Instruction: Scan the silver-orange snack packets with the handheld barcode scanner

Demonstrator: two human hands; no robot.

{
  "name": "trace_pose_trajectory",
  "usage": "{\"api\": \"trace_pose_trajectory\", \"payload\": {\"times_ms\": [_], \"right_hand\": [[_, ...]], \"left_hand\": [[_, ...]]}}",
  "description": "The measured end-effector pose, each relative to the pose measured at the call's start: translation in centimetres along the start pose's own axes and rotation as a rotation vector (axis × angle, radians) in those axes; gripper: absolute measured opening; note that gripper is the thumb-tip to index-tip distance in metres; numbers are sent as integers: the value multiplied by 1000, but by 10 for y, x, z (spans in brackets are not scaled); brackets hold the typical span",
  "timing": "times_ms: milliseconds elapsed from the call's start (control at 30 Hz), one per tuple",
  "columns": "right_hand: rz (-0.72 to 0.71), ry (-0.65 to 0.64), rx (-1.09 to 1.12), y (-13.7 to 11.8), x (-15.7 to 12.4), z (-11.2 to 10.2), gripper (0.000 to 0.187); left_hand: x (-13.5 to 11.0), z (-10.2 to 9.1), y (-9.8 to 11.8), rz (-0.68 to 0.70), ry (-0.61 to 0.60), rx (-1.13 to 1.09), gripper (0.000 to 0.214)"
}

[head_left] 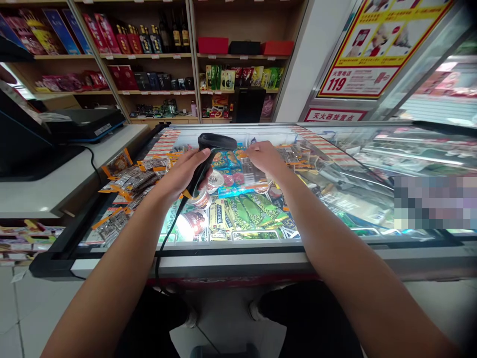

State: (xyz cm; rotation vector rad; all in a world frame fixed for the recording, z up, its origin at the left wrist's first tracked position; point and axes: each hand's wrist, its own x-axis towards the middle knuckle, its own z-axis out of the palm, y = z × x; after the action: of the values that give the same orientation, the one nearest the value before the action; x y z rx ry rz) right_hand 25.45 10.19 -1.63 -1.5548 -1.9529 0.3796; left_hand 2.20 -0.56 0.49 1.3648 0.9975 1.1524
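Observation:
My left hand (pixel 186 171) is wrapped round the handle of a black barcode scanner (pixel 217 142), its head tilted toward the right. A black cable runs down from the handle. My right hand (pixel 264 155) is closed in a pinch beside the scanner head, on an orange-edged snack packet (pixel 242 154), mostly hidden by the fingers. Both hands are above the glass top of a chest freezer (pixel 231 249). Several similar packets with barcodes (pixel 134 180) lie piled on the glass left of my left hand, and more orange-edged packets (pixel 292 154) lie right of my right hand.
Under the glass are green ice-pop packs (pixel 248 211) and round tubs (pixel 192 222). At left, a counter (pixel 33 196) bears a black scale (pixel 84 122) and a dark monitor (pixel 22 134). Shelves (pixel 149 55) with boxes and bottles stand behind. A poster (pixel 385 47) hangs at right.

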Motion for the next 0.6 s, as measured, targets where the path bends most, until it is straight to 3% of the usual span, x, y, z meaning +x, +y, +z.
{"api": "trace_pose_trajectory", "payload": {"times_ms": [100, 200, 267, 367, 467, 600], "right_hand": [[27, -4, -305, 7, -1, -3, 21], [-49, 91, -455, 9, -2, 3, 13], [-136, 105, -380, 4, -3, 13, 18], [-202, -19, -53, -12, -5, 36, 22], [-118, -170, 210, -29, 2, 65, 29], [4, -201, 144, -49, 30, 100, 50]], "left_hand": [[1, -12, 11, 68, 67, -42, 41], [8, -29, 24, 97, 161, -80, 39], [16, -38, 29, 126, 207, -104, 40], [26, -47, 25, 145, 245, -122, 41], [27, -48, 14, 131, 283, -139, 43], [18, -43, 3, 133, 266, -145, 45]]}}
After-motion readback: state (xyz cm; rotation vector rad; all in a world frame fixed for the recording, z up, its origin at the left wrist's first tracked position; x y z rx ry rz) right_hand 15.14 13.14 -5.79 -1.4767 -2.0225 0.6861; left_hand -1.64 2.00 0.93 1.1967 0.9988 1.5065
